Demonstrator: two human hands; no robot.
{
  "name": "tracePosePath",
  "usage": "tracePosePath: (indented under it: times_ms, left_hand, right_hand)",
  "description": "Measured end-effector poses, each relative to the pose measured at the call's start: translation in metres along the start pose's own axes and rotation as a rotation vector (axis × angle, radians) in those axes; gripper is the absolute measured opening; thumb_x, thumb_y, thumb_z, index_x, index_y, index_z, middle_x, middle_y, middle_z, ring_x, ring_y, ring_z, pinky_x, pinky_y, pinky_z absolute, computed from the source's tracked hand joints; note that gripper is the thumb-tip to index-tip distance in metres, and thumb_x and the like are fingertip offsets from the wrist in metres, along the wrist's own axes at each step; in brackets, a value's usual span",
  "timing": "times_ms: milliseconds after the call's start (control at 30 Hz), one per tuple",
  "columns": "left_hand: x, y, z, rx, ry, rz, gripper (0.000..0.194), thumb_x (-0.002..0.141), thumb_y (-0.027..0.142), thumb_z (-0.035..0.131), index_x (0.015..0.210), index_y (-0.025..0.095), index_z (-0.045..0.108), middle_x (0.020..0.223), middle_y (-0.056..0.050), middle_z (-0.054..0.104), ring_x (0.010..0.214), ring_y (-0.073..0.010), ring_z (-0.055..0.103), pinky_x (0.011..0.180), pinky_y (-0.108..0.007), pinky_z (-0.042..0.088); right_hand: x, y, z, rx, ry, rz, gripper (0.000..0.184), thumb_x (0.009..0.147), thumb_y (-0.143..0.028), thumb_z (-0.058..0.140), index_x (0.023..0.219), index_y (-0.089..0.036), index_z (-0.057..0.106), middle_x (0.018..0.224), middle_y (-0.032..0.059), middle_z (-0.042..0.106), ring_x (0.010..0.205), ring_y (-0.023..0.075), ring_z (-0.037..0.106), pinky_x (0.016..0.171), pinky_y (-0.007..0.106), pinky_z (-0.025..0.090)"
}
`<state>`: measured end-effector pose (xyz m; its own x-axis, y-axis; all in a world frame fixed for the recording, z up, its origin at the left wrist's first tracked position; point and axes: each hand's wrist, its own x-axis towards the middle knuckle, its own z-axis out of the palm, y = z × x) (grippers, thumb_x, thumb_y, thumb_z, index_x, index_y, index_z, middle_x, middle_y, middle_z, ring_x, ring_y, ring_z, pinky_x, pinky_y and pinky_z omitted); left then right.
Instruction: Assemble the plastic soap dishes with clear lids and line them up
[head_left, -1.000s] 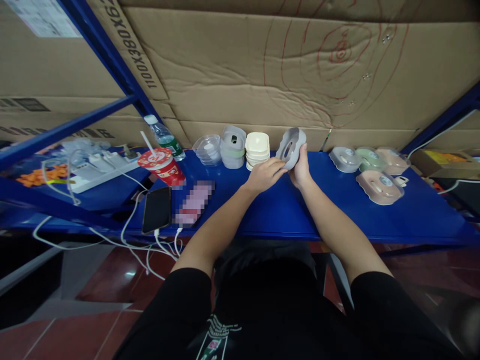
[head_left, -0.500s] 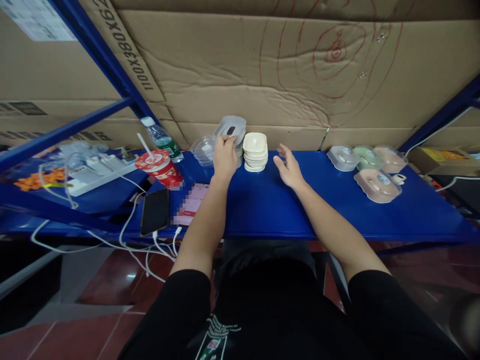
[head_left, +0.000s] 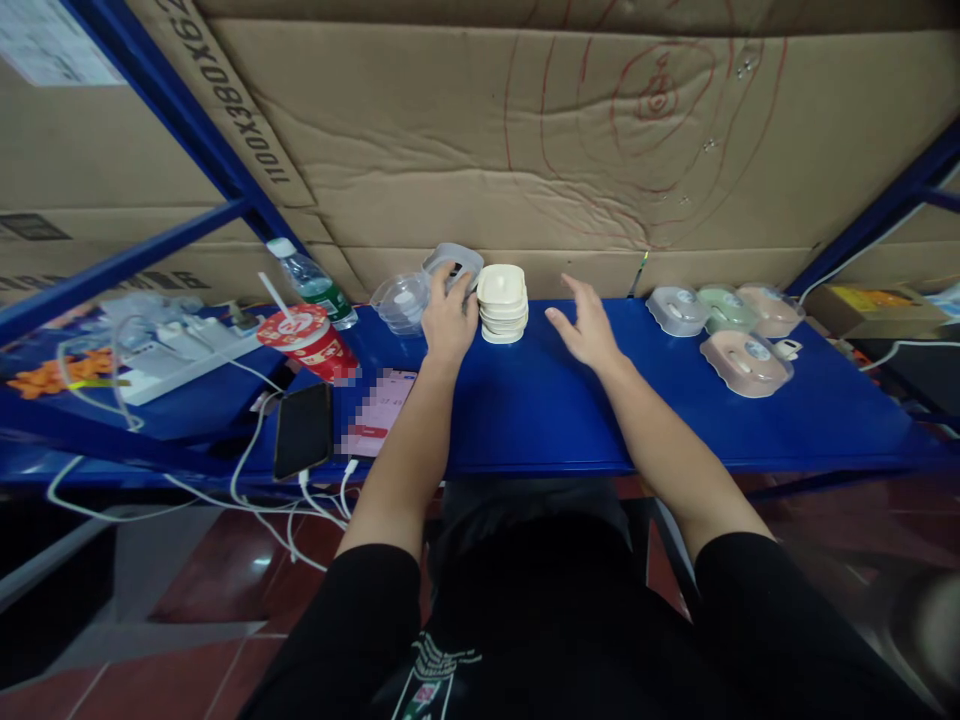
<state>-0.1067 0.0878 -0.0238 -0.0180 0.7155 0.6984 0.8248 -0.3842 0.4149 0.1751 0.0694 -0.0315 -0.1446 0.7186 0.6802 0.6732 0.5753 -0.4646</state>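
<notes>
We have our left hand (head_left: pixel 448 332) spread at the grey tubs (head_left: pixel 466 257), perhaps to steady them; we cannot tell how firmly it touches. Just right of it stand the cream dishes (head_left: pixel 502 290), stacked upright, likely to save room; clear covers (head_left: pixel 397 303) lie on its other side. Our right hand (head_left: pixel 591 330) is spread and holds nothing above the counter (head_left: pixel 540 420), lidded boxes (head_left: pixel 746 365) well beyond it.

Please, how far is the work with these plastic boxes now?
Four rounded plastic boxes with clear covers, one grey, one green, two pink, look done. The left hand has its fingers spread at the grey plastic pieces; the right hand is open and empty. Probably left: those grey pieces, the stacked cream plastic pieces and loose clear plastic covers.
</notes>
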Motion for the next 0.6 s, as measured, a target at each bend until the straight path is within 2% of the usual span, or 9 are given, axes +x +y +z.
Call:
tracePosePath:
  times_ms: [67, 133, 200, 267, 333, 400, 467, 533, 600]
  left_hand:
    - [-0.001, 0.001, 0.001, -0.008, 0.042, 0.022, 0.045, 0.108, 0.047, 0.053, 0.144, 0.025, 0.069, 0.166, -0.015, 0.055, 0.152, -0.0333, 0.055, 0.113, -0.049, 0.059]
    - [-0.003, 0.004, 0.003, -0.037, 0.095, 0.057, 0.044, 0.108, 0.051, 0.054, 0.139, 0.024, 0.07, 0.158, -0.016, 0.06, 0.141, -0.0318, 0.063, 0.108, -0.046, 0.061]
    - [-0.007, 0.01, 0.006, -0.08, 0.136, 0.102, 0.044, 0.108, 0.052, 0.054, 0.134, 0.022, 0.073, 0.15, -0.018, 0.065, 0.123, -0.0292, 0.072, 0.1, -0.043, 0.063]
    - [-0.014, 0.02, 0.009, -0.116, 0.146, 0.154, 0.042, 0.108, 0.05, 0.053, 0.129, 0.021, 0.075, 0.143, -0.018, 0.068, 0.106, -0.0251, 0.075, 0.092, -0.041, 0.063]
    - [-0.022, 0.034, 0.011, -0.141, 0.117, 0.216, 0.039, 0.109, 0.046, 0.053, 0.126, 0.021, 0.077, 0.137, -0.016, 0.07, 0.098, -0.022, 0.076, 0.089, -0.038, 0.063]
    - [-0.031, 0.049, 0.012, -0.16, 0.06, 0.28, 0.035, 0.108, 0.043, 0.054, 0.122, 0.022, 0.078, 0.132, -0.014, 0.072, 0.099, -0.0212, 0.076, 0.088, -0.036, 0.064]
    - [-0.04, 0.061, 0.012, -0.169, -0.002, 0.333, 0.032, 0.108, 0.042, 0.056, 0.119, 0.023, 0.08, 0.128, -0.013, 0.074, 0.098, -0.0206, 0.076, 0.085, -0.034, 0.064]
    - [-0.046, 0.068, 0.013, -0.177, -0.065, 0.378, 0.032, 0.109, 0.041, 0.056, 0.118, 0.023, 0.08, 0.124, -0.013, 0.076, 0.094, -0.0196, 0.076, 0.081, -0.032, 0.063]
    - [-0.049, 0.07, 0.014, -0.188, -0.114, 0.412, 0.032, 0.109, 0.041, 0.056, 0.118, 0.023, 0.081, 0.119, -0.012, 0.078, 0.091, -0.0186, 0.076, 0.079, -0.031, 0.062]
  right_hand:
    - [0.011, 0.018, -0.027, -0.083, 0.065, 0.015, 0.086, 0.102, -0.084, 0.037, 0.163, -0.024, 0.049, 0.159, 0.0191, 0.061, 0.148, 0.0402, 0.056, 0.126, 0.066, 0.041]
    - [0.019, 0.041, -0.058, -0.226, 0.125, 0.146, 0.079, 0.109, -0.074, 0.028, 0.165, -0.021, 0.046, 0.158, 0.0209, 0.061, 0.148, 0.0399, 0.055, 0.125, 0.066, 0.041]
    - [0.018, 0.065, -0.084, -0.413, 0.073, 0.312, 0.075, 0.11, -0.064, 0.029, 0.165, -0.014, 0.046, 0.159, 0.0263, 0.058, 0.151, 0.0418, 0.051, 0.125, 0.064, 0.039]
    - [0.008, 0.086, -0.099, -0.57, -0.006, 0.443, 0.077, 0.108, -0.058, 0.039, 0.163, -0.005, 0.047, 0.158, 0.0329, 0.057, 0.151, 0.0465, 0.049, 0.124, 0.066, 0.037]
    - [-0.006, 0.102, -0.104, -0.672, -0.089, 0.48, 0.078, 0.105, -0.053, 0.046, 0.164, -0.002, 0.044, 0.168, 0.0347, 0.046, 0.159, 0.0496, 0.038, 0.125, 0.07, 0.031]
    - [-0.018, 0.113, -0.102, -0.735, -0.187, 0.512, 0.083, 0.104, -0.055, 0.049, 0.165, 0.0, 0.042, 0.174, 0.0361, 0.035, 0.164, 0.0517, 0.026, 0.126, 0.074, 0.024]
    - [-0.025, 0.117, -0.097, -0.771, -0.259, 0.535, 0.086, 0.103, -0.056, 0.052, 0.165, 0.002, 0.041, 0.175, 0.0373, 0.032, 0.166, 0.0518, 0.022, 0.127, 0.075, 0.02]
    - [-0.026, 0.114, -0.093, -0.785, -0.277, 0.522, 0.083, 0.102, -0.054, 0.057, 0.163, 0.0, 0.045, 0.173, 0.0359, 0.038, 0.164, 0.0505, 0.027, 0.127, 0.076, 0.018]
    - [-0.023, 0.106, -0.091, -0.759, -0.27, 0.464, 0.072, 0.102, -0.053, 0.06, 0.157, -0.007, 0.056, 0.165, 0.0311, 0.052, 0.157, 0.0481, 0.04, 0.127, 0.076, 0.017]
